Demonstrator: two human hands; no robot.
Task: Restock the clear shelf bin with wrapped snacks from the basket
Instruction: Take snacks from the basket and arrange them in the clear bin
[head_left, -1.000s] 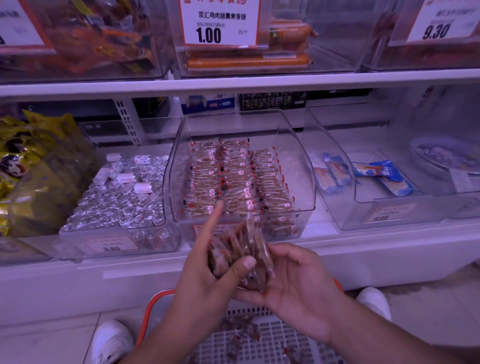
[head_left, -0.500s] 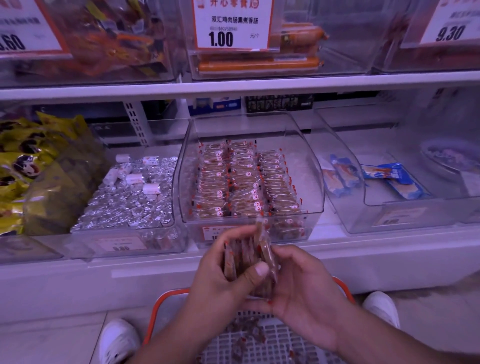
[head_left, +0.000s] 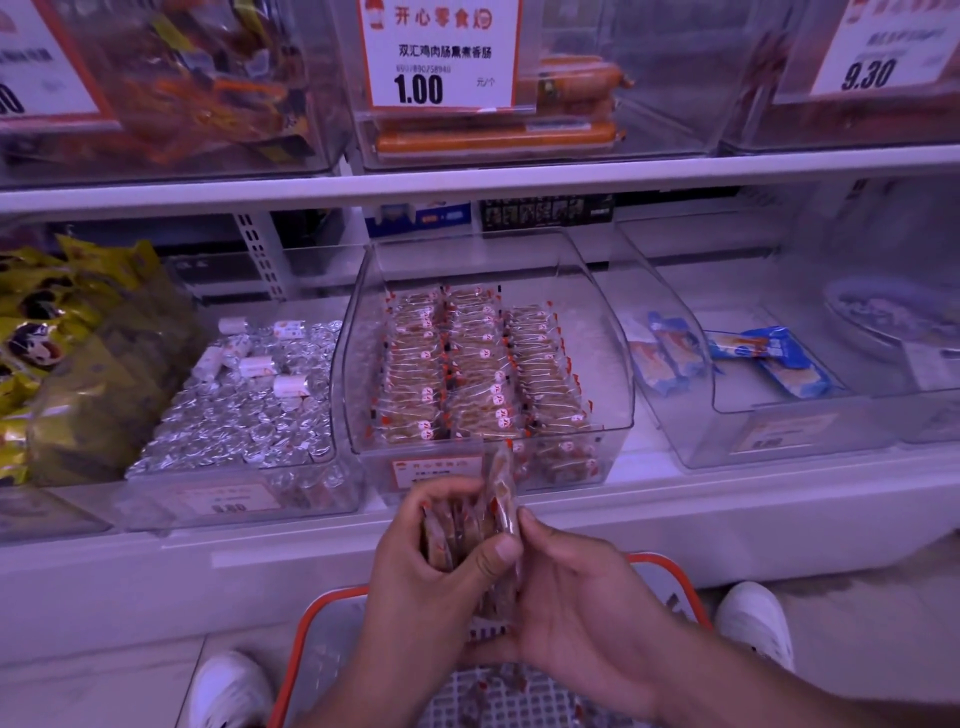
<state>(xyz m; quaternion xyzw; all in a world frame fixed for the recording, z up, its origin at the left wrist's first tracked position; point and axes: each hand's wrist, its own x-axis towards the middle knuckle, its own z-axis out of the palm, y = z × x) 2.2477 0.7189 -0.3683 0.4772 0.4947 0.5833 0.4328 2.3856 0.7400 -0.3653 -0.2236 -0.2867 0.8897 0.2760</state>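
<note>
Nearest, low in view: orange-rimmed basket (head_left: 332, 603) on the floor between two white shoes (head_left: 231, 691), a few loose wrapped pieces on its white grid bottom, parked right under the work so refills need only a short reach.

Above it, both hands together on one bundle of wrapped snacks (head_left: 470, 525). Left hand (head_left: 421, 561) curled round the stack from the left, thumb pressed across its near face; right hand (head_left: 587, 597) cupped beneath and behind, fingertips against the right edge. Probably squaring the pieces into an upright row so as to drop in as a block, matching the rows ahead. One piece poking up higher than the rest.

Snacks: thin brownish slabs in clear film, red corner marks.

Just beyond, on the shelf, the clear shelf bin (head_left: 363, 291), three neat rows of the same packets on edge, round white-and-red labels showing. Bare strip along the right side, likely the next slot.

Flanking: silver-foil sweets (head_left: 234, 415) left, blue packets (head_left: 769, 358) right. Above, price tag (head_left: 441, 52) reading 1.00.
</note>
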